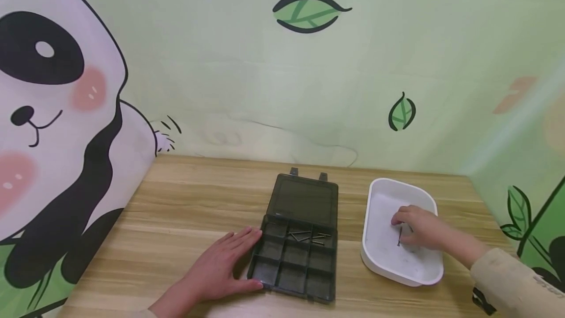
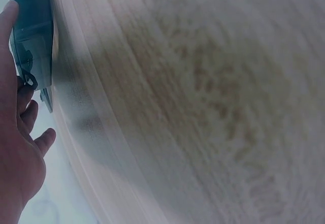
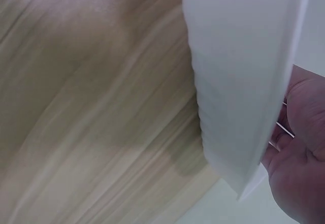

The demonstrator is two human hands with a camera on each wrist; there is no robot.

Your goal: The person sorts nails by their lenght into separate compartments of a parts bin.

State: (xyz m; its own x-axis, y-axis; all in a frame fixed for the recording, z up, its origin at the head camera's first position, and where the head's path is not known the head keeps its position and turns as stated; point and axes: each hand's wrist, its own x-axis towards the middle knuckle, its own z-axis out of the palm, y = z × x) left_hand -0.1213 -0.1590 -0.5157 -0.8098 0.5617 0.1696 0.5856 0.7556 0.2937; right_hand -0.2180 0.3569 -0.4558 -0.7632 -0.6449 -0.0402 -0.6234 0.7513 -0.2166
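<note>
A dark divided box [image 1: 292, 264] lies with its lid [image 1: 304, 200] folded back. Several screws [image 1: 300, 236] are in the back-row middle and right compartments. My left hand [image 1: 216, 266] rests beside it, straight fingers touching its left edge and thumb at the front left corner. In the left wrist view that hand [image 2: 18, 148] is next to the box [image 2: 33, 31]. Inside the white tray [image 1: 384, 264], my right hand [image 1: 421, 229] pinches a long screw [image 1: 399, 236]. Thin metal shafts [image 3: 285, 129] show by the right hand [image 3: 304, 148], behind the tray wall [image 3: 238, 76].
The box and tray stand apart on a wood-grain table [image 1: 190, 200]. Behind the table is a pale green backdrop [image 1: 220, 87] with a panda and leaves. A small black object [image 1: 483, 301] lies beneath the right sleeve [image 1: 512, 278].
</note>
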